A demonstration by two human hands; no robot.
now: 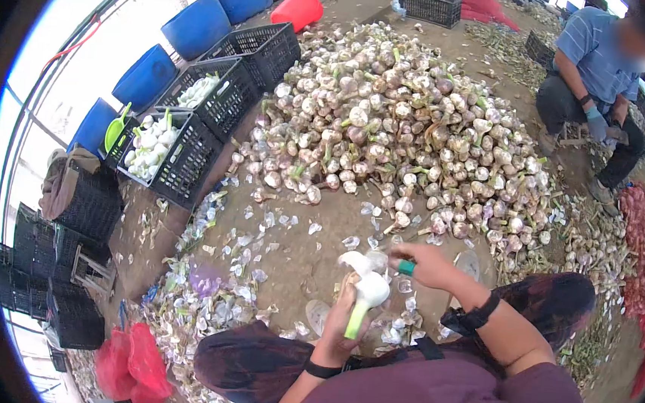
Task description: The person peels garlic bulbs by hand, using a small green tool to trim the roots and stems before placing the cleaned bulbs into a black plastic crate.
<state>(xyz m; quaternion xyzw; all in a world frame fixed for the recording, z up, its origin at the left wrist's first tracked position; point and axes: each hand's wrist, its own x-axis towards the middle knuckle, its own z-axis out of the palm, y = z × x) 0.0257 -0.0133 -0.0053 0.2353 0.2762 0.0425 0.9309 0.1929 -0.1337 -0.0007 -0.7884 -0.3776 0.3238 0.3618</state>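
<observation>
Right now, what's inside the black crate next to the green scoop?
Peeled white garlic bulbs are heaped inside the crate, most of them toward the end by the green scoop. The crate's floor and any lower layers are covered by the bulbs on top.

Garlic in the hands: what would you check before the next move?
1. Left hand holds garlic by its stem: ok.
2. Right hand pinches the skin: ok.
3. Garlic free of skin: not ok, a flap hangs on.
4. Crate has room: ok.
5. Pile close by: ok.
6. Other person clear of both hands: ok.
</observation>
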